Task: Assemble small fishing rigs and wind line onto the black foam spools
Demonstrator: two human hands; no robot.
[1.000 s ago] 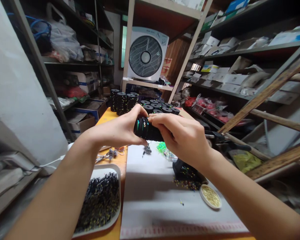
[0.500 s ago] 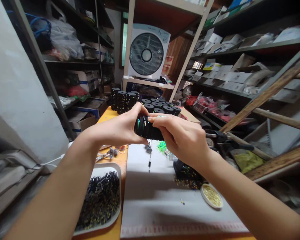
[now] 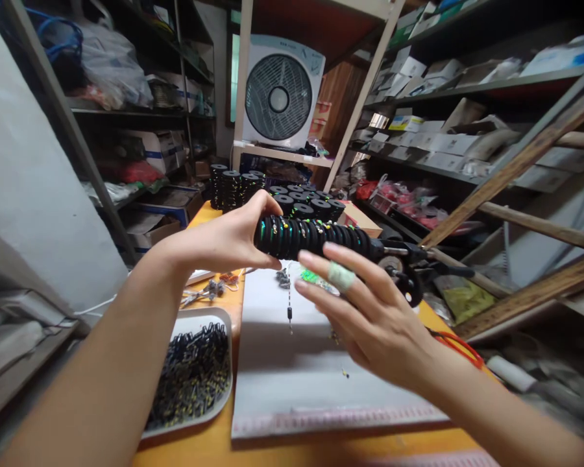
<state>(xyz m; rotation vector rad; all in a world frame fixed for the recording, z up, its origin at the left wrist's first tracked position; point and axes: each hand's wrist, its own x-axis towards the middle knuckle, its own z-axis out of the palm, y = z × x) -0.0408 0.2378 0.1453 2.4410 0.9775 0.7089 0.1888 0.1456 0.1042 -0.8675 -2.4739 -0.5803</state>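
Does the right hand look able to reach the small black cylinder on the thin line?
Probably yes: the right hand is open nearby, and nothing visible stands between it and the small black cylinder.

From the roll (image 3: 321, 236), spools (image 3: 304, 211) are stacked at eleven o'clock — a fan (image 3: 278, 98) shelved behind — while a board (image 3: 282, 384) is laid at six, a tray (image 3: 194, 320) at seven.

the black ribbed roll (image 3: 316, 239), with yellow and green bits on it, is nearly level above the white sheet (image 3: 282, 383); below its left end hangs a thin line (image 3: 289, 293) with one black piece (image 3: 289, 314).
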